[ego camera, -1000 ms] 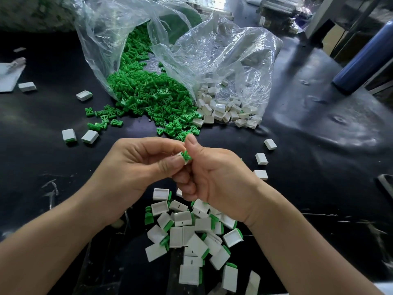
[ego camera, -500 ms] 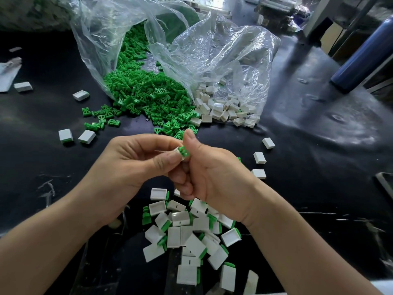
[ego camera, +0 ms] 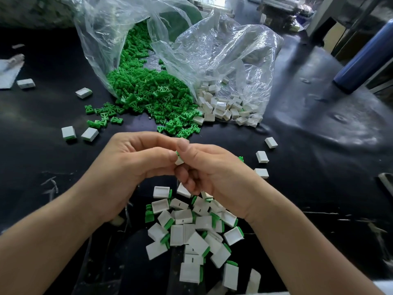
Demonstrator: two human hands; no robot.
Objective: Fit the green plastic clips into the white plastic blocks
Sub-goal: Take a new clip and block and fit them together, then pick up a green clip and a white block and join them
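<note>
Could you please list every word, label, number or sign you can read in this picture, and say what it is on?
There are none to read. The white plastic blocks bear only short dark slot marks, no characters; the green plastic clips and clear plastic bags show no print.

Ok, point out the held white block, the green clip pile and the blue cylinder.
held white block (ego camera: 179, 161): head view, lower white corner
green clip pile (ego camera: 161, 103): head view, heap's middle
blue cylinder (ego camera: 365, 58): head view, mid-body

The table (ego camera: 42, 158) is black. On it lie bright green clips (ego camera: 148, 92) in a clear bag (ego camera: 102, 39), white blocks (ego camera: 223, 107) beside them, and a dark blue cylinder (ego camera: 365, 58).
</note>
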